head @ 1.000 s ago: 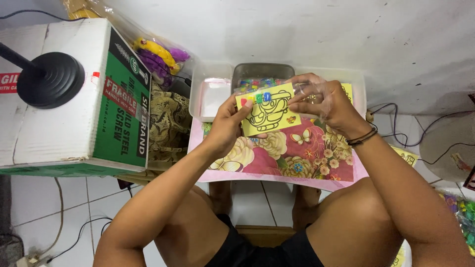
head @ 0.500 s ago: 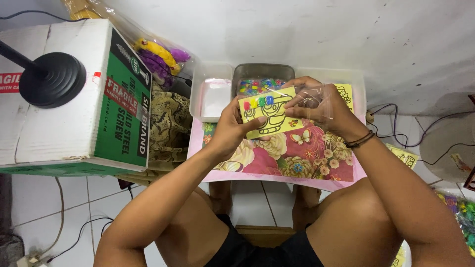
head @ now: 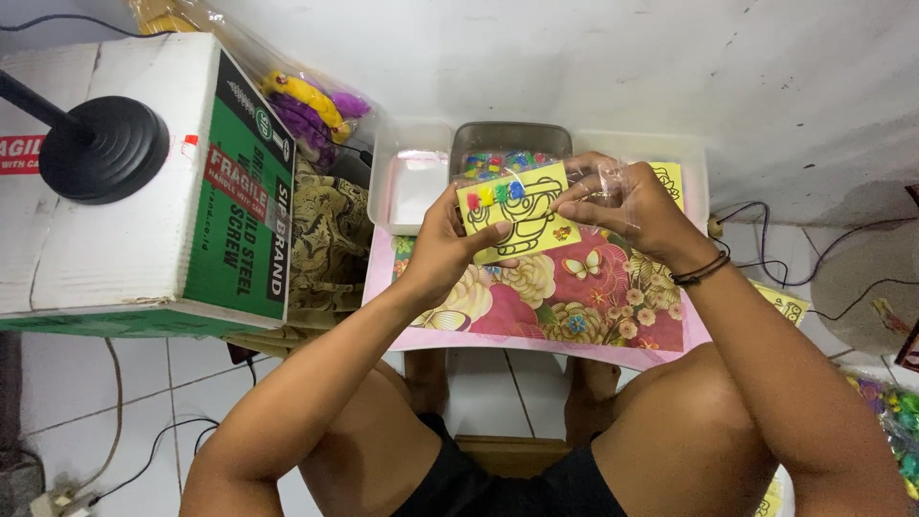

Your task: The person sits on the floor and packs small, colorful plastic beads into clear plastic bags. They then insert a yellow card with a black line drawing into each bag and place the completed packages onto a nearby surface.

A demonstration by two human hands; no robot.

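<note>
A yellow card (head: pixel 522 213) with a black line drawing and small coloured beads along its top sits inside a clear plastic sleeve (head: pixel 601 178). My left hand (head: pixel 440 244) grips the card's left edge. My right hand (head: pixel 627 206) pinches the sleeve and the card's right edge. Both are held above a small low table covered in a pink floral cloth (head: pixel 574 306).
A grey tray of coloured beads (head: pixel 507 153) and a white plastic tray (head: pixel 407 177) stand at the table's back. A large cardboard box (head: pixel 144 182) with a black round stand (head: pixel 100 148) on it is on the left. Cables (head: pixel 814 287) run along the floor on the right.
The card has tilted and shifted slightly left between my hands. My right hand now pinches the clear sleeve at the card's right edge.
</note>
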